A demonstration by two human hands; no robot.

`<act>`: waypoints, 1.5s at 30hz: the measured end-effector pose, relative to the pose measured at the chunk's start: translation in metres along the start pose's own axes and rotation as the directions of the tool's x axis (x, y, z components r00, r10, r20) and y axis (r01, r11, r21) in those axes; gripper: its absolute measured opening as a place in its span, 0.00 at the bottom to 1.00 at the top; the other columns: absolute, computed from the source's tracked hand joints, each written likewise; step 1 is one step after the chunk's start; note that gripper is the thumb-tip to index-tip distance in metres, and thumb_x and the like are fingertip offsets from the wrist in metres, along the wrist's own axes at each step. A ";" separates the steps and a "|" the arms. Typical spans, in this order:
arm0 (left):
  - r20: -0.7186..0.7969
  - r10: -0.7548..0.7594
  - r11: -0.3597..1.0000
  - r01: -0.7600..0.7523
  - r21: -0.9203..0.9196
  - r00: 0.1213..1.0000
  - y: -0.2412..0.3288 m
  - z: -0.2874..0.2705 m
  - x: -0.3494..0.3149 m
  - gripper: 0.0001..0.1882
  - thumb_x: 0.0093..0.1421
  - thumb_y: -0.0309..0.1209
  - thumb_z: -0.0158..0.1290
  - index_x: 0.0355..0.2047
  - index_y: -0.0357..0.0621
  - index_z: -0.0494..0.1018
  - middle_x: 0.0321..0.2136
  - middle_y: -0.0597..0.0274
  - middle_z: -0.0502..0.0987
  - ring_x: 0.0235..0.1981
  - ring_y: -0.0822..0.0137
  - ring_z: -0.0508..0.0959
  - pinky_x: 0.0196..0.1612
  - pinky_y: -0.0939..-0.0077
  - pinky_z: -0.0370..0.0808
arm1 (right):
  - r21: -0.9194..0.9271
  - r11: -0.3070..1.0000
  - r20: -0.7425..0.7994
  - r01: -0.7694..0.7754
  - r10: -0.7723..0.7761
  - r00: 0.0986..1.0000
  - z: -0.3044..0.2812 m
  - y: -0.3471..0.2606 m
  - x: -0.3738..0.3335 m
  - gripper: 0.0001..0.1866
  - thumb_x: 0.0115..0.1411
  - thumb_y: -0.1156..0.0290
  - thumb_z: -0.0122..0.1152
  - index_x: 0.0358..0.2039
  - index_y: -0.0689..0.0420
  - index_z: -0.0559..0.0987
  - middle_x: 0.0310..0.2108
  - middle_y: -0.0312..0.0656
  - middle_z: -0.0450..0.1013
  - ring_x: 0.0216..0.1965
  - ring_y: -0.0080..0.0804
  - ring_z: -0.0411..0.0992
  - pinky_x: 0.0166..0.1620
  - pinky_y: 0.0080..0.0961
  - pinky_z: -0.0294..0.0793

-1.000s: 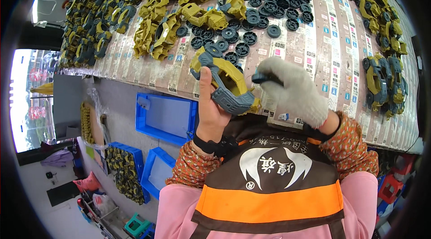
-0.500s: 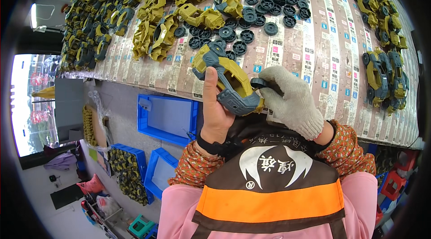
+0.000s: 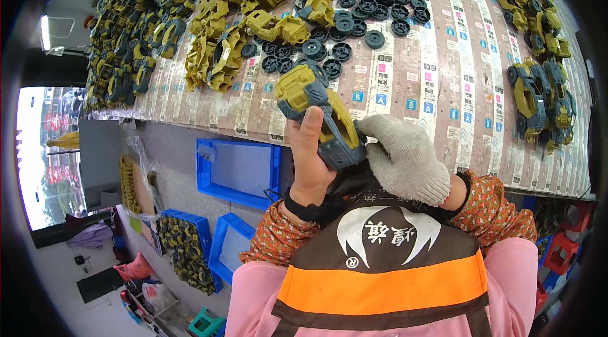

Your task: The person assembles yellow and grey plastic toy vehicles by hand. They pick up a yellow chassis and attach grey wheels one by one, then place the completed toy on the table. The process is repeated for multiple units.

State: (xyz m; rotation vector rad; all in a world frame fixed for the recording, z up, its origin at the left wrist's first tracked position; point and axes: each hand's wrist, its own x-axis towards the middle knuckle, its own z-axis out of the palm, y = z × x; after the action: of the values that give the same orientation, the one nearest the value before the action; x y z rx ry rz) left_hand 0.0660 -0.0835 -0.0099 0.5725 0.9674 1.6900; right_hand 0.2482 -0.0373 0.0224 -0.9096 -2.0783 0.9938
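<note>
My bare left hand [image 3: 309,153] grips a yellow and grey toy car body [image 3: 316,112], held upright just above the near table edge. My right hand [image 3: 405,158], in a white knit glove, presses against the lower right side of the car body, where the small black wheel it carried is now hidden. Loose black wheels [image 3: 354,14] lie in a heap on the table beyond, next to bare yellow car shells [image 3: 221,52].
The long table [image 3: 430,77] is covered with printed strips. Assembled yellow-grey cars [image 3: 538,102] sit at its right, more car parts [image 3: 126,45] at its far left. Blue bins [image 3: 237,169] stand on the floor below left, one holding yellow parts [image 3: 180,245].
My right hand brought a black wheel from above down to the car body's lower side and now covers it. My left hand tilted the car body more upright.
</note>
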 end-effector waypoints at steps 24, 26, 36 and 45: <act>0.484 -0.127 0.973 0.014 0.231 0.866 0.016 0.120 0.018 0.43 0.70 0.45 0.60 0.76 0.43 0.54 0.69 0.49 0.67 0.69 0.56 0.69 0.71 0.56 0.67 | -0.572 0.741 -0.744 -0.353 -0.287 0.604 -0.203 0.014 -0.071 0.30 0.51 0.69 0.78 0.55 0.60 0.77 0.44 0.53 0.79 0.42 0.52 0.81 0.48 0.41 0.81; 0.356 -0.136 0.940 0.006 0.342 0.924 0.022 0.092 0.028 0.40 0.69 0.43 0.61 0.75 0.43 0.57 0.67 0.53 0.70 0.66 0.58 0.71 0.67 0.58 0.69 | -0.452 0.689 -0.864 -0.566 -0.181 0.470 -0.257 0.019 -0.095 0.30 0.56 0.63 0.75 0.56 0.61 0.75 0.45 0.55 0.79 0.42 0.54 0.80 0.47 0.46 0.80; -0.203 0.087 0.830 0.041 0.556 0.975 0.062 -0.026 0.069 0.28 0.72 0.37 0.58 0.66 0.37 0.67 0.60 0.52 0.75 0.57 0.56 0.75 0.61 0.55 0.72 | 0.050 0.158 -0.967 -0.986 0.255 -0.008 -0.452 0.171 -0.242 0.36 0.48 0.51 0.73 0.54 0.58 0.77 0.44 0.58 0.82 0.47 0.57 0.81 0.50 0.49 0.79; -0.013 0.307 0.398 -0.116 0.910 0.952 0.044 -0.072 0.085 0.30 0.72 0.39 0.58 0.68 0.36 0.66 0.62 0.47 0.73 0.61 0.52 0.74 0.64 0.54 0.70 | -0.118 0.277 -0.860 -0.954 0.452 0.238 -0.451 0.206 -0.222 0.30 0.53 0.63 0.60 0.59 0.55 0.80 0.51 0.61 0.81 0.56 0.62 0.77 0.59 0.47 0.77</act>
State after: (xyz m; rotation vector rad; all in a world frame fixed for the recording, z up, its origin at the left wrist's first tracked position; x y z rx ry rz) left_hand -0.0409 -0.0310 -0.0214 1.3218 2.0596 1.2977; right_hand 0.7839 0.0512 0.0205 -2.4653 -1.1062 0.0907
